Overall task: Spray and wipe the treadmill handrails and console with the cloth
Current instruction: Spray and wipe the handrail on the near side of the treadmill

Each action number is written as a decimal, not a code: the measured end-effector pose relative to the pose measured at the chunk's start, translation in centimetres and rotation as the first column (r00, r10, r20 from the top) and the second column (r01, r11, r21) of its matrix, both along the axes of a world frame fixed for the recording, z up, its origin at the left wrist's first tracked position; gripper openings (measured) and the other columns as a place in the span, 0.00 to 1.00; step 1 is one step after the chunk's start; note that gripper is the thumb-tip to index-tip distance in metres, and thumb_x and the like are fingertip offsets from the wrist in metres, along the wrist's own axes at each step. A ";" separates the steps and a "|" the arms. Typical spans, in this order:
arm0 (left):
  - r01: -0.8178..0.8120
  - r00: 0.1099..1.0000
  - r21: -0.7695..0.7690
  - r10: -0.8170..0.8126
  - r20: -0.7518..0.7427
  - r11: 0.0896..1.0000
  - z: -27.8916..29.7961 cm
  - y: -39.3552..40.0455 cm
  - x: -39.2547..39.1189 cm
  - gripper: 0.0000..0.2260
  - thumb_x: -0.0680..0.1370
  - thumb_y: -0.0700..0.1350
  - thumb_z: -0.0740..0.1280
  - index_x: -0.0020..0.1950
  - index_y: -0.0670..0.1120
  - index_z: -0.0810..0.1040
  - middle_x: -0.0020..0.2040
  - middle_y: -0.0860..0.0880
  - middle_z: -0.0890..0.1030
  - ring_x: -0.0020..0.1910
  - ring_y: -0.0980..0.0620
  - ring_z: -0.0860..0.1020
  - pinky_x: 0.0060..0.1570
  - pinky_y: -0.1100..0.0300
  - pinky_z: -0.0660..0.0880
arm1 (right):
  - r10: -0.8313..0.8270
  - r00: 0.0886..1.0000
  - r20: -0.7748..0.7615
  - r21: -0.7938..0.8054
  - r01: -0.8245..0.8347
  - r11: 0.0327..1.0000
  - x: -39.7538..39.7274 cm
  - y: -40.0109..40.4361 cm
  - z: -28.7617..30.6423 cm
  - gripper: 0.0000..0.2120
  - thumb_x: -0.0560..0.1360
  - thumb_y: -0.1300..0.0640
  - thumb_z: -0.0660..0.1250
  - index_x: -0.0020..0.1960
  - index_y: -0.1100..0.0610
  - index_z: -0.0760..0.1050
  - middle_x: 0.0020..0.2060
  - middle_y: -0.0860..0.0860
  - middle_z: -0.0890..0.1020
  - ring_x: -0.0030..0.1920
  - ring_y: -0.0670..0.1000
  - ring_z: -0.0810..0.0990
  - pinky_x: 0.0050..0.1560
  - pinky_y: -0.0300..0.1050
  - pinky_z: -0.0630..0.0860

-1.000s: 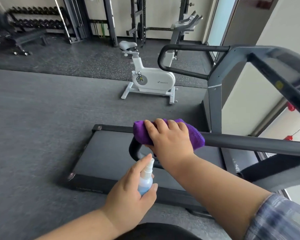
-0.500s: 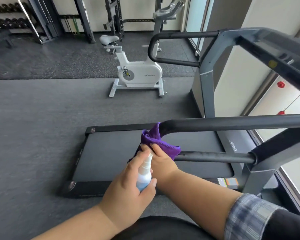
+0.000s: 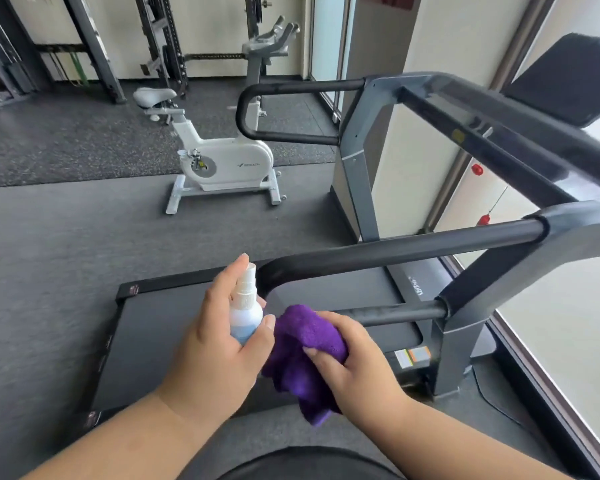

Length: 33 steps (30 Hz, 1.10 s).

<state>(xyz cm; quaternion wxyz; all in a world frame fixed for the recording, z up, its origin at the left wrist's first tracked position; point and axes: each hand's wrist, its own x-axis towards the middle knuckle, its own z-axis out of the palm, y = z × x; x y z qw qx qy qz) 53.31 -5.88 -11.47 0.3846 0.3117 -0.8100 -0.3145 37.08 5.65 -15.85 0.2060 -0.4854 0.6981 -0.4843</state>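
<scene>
Below the curved end of the near handrail [image 3: 378, 254], the purple cloth [image 3: 303, 355] is now off the rail: a second ago the right hand [image 3: 354, 362] pressed it over the top bar, half a second ago it was rubbing round the bend, and now the cloth hangs bunched in that hand, just under the lower bar and clear of it. The spray bottle [image 3: 245, 311] has risen beside the cloth, its nozzle level with the bend of the handrail. This looks like a pause in wiping to wet the cloth or the rail again, so the near handrail seems partly done, with the far handrail [image 3: 291, 112] and the console [image 3: 568, 77] likely still to do. Right fingers [image 3: 314, 351] curl tightly round the cloth, gripping it. Left hand [image 3: 219, 344] wraps the bottle's body, its forefinger raised to the pump top, thumb against the bottle's side.
</scene>
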 end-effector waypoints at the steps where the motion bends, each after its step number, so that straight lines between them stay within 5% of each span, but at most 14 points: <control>1: -0.003 1.000 -0.001 0.003 0.008 1.000 0.1 -0.2 -0.8 0.33 0.75 0.53 0.69 0.69 0.80 0.56 0.54 0.67 0.78 0.52 0.63 0.79 0.49 0.81 0.66 | -0.019 0.992 0.125 -0.030 0.023 0.999 -0.5 0.9 0.4 0.17 0.74 0.47 0.68 0.58 0.29 0.74 0.54 0.35 0.82 0.56 0.40 0.79 0.53 0.29 0.71; 4: -0.009 0.999 0.005 0.009 0.035 1.000 0.7 -0.1 -3.3 0.33 0.74 0.50 0.69 0.65 0.81 0.57 0.53 0.67 0.78 0.50 0.62 0.78 0.46 0.80 0.68 | -0.093 0.952 0.293 -0.057 0.114 0.992 -2.3 3.2 0.9 0.14 0.72 0.44 0.68 0.58 0.33 0.76 0.53 0.39 0.84 0.54 0.40 0.82 0.50 0.27 0.72; 10: 0.026 0.992 -0.041 -0.021 0.126 0.999 2.5 2.2 -9.1 0.33 0.73 0.50 0.68 0.65 0.80 0.58 0.56 0.60 0.79 0.53 0.64 0.76 0.49 0.76 0.68 | -0.224 0.897 0.382 -0.022 0.251 0.968 -7.1 6.1 2.3 0.14 0.71 0.37 0.62 0.55 0.33 0.77 0.49 0.39 0.84 0.51 0.39 0.82 0.47 0.27 0.72; 14: 0.016 0.981 -0.038 -0.009 0.194 0.999 2.8 4.5 -12.7 0.33 0.73 0.52 0.69 0.65 0.82 0.56 0.57 0.59 0.80 0.51 0.56 0.79 0.50 0.56 0.75 | -0.279 0.829 0.486 0.003 0.317 0.948 -10.7 8.3 2.8 0.15 0.69 0.33 0.61 0.53 0.34 0.78 0.47 0.42 0.85 0.47 0.42 0.83 0.43 0.31 0.75; 18: 0.031 0.956 -0.058 -0.012 0.294 0.998 3.4 5.6 -16.6 0.32 0.75 0.52 0.68 0.65 0.81 0.55 0.56 0.62 0.78 0.47 0.60 0.77 0.41 0.65 0.70 | -0.298 0.782 0.548 0.011 0.350 0.937 -14.4 10.8 2.7 0.18 0.68 0.32 0.62 0.55 0.35 0.78 0.47 0.45 0.86 0.48 0.45 0.85 0.49 0.46 0.77; 21: 0.067 0.910 -0.097 -0.022 0.414 0.993 4.9 6.0 -20.4 0.31 0.76 0.49 0.66 0.69 0.74 0.53 0.53 0.62 0.72 0.44 0.56 0.72 0.41 0.61 0.67 | -0.317 0.764 0.562 0.020 0.371 0.928 -16.7 12.2 2.6 0.18 0.69 0.33 0.62 0.54 0.36 0.79 0.48 0.47 0.86 0.49 0.47 0.85 0.53 0.52 0.79; 33: 0.132 0.806 -0.200 0.012 0.591 0.971 5.7 9.6 -33.1 0.25 0.79 0.53 0.65 0.71 0.63 0.55 0.44 0.56 0.74 0.41 0.49 0.73 0.42 0.55 0.70 | -0.449 0.693 0.564 0.137 0.458 0.878 -24.4 15.3 1.5 0.24 0.66 0.26 0.56 0.57 0.31 0.76 0.49 0.37 0.84 0.52 0.41 0.82 0.62 0.55 0.75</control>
